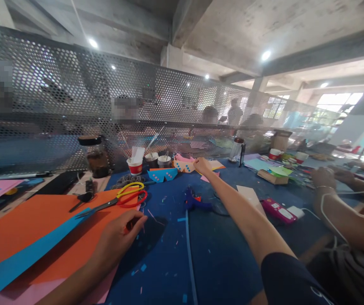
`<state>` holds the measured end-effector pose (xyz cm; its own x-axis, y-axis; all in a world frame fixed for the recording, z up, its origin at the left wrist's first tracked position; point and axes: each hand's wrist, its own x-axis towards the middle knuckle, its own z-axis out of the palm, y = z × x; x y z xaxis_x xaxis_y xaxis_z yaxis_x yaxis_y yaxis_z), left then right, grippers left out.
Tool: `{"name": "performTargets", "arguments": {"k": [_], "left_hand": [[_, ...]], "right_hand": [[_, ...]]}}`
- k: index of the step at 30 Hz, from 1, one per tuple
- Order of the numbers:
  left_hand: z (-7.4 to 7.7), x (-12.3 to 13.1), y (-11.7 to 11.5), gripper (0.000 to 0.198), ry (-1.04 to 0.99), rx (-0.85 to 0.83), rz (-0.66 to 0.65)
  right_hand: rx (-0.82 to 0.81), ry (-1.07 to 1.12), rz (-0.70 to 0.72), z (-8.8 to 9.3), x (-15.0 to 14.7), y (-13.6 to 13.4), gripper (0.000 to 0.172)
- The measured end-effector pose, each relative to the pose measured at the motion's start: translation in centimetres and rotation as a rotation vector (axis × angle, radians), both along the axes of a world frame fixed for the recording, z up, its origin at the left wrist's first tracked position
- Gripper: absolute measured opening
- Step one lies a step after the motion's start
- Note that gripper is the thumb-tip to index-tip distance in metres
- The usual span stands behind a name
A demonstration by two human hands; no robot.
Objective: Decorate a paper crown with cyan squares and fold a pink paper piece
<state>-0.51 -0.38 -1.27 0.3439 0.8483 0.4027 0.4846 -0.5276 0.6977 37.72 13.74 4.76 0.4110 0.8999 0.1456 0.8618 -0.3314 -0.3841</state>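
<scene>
My left hand point(118, 237) hovers over the right edge of an orange paper sheet point(58, 216), its fingers curled and thumb meeting forefinger; whatever it may hold is hidden. Beyond it lie scissors with yellow and red handles point(131, 195), blades over a blue paper strip point(39, 250). My right arm reaches far across the table. My right hand point(202, 166) is closed at the right end of a peach paper piece with blue dots point(184, 166); its fingertips are partly hidden. Left of that stands a blue paper piece with dots point(163, 174). Pink paper point(183, 157) shows behind.
A blue glue gun point(194, 201) lies mid-table. Paper cups point(135, 166) and a dark jar point(96, 156) stand before the perforated screen point(156, 84). At right are a magenta device point(279, 210), a white card point(248, 195) and another person's hands point(323, 178). Paper scraps litter the tabletop.
</scene>
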Motion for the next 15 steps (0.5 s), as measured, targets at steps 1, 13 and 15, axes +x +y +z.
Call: {"name": "performTargets", "arguments": {"k": [1, 13, 15], "left_hand": [[0.13, 0.03, -0.07, 0.042, 0.003, -0.006, 0.003], [0.22, 0.04, -0.23, 0.044, 0.002, -0.018, -0.003], [0.16, 0.02, -0.16, 0.044, 0.002, -0.01, -0.007]], "right_hand": [[-0.006, -0.003, 0.001, 0.04, -0.08, -0.13, 0.04], [0.009, -0.013, 0.001, 0.5, -0.8, -0.81, 0.039], [0.026, -0.008, -0.003, 0.5, -0.88, -0.79, 0.039]]}}
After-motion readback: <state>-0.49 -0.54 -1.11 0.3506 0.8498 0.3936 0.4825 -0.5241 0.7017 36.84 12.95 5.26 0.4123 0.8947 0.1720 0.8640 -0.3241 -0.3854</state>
